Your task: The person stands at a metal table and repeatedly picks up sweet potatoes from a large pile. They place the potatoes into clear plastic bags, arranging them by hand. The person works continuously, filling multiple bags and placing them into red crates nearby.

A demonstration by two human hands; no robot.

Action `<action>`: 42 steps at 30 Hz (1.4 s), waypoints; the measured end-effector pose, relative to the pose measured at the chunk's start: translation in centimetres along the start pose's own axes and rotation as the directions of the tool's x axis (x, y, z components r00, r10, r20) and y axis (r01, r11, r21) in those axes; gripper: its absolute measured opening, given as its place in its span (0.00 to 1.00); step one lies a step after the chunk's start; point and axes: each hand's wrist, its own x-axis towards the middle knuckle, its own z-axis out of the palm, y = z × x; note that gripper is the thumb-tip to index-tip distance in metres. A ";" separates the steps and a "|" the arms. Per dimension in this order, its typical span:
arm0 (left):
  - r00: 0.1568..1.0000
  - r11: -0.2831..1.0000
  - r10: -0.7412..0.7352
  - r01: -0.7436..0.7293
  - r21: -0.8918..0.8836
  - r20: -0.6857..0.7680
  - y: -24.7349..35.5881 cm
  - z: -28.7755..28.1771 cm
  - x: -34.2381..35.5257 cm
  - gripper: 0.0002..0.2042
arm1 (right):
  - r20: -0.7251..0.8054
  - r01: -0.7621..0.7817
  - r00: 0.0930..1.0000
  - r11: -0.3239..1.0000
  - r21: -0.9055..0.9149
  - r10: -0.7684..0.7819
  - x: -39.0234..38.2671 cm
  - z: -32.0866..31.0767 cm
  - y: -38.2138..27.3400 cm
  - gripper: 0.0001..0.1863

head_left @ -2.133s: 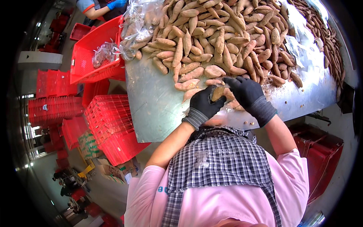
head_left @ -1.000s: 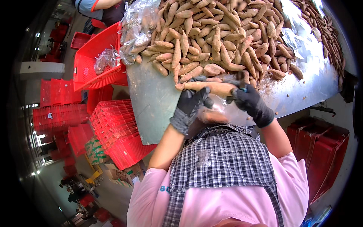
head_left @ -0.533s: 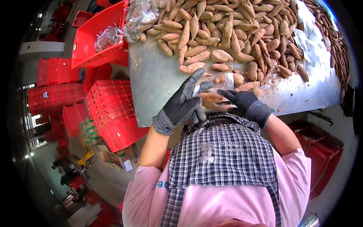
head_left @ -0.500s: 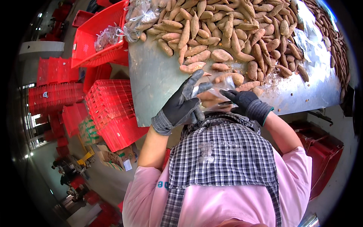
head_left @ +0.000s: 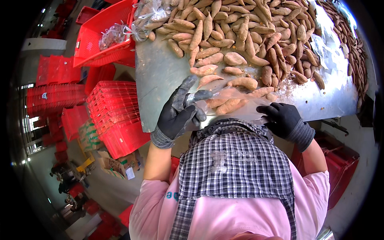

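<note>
My left hand, in a black-and-grey glove, grips one end of a clear plastic bag with fingers bent. My right hand, gloved in black, pinches the bag's other end. Sweet potatoes show in or beneath the clear plastic at the metal table's front edge. Just beyond lie loose sweet potatoes and a big heap. My checked apron is directly below my hands.
Knotted bags of sweet potatoes lie at the table's back left, beside a red crate holding another bag. Stacked red crates stand left of the table; red bins are below its right side. White plastic sheets lie among potatoes at right.
About a second ago both hands held a long sweet potato. Since then they have moved apart, right hand rightward and left hand slightly leftward, stretching the bag between them.
</note>
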 end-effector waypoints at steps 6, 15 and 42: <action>0.991 0.959 0.059 -0.089 0.270 0.117 -4.1 2.6 3.2 0.31 | -0.203 0.201 0.965 0.966 0.160 -0.167 3.6 1.8 -2.2 0.19; 0.990 0.977 -0.026 0.054 -0.206 0.138 -1.2 2.3 4.4 0.31 | -0.474 0.194 0.873 0.972 0.132 -0.110 6.9 0.9 -3.9 0.17; 0.624 -0.027 0.776 -0.116 0.993 0.094 24.1 -16.1 28.9 0.15 | -0.029 -0.183 0.855 0.355 0.917 0.518 4.2 4.7 4.1 0.17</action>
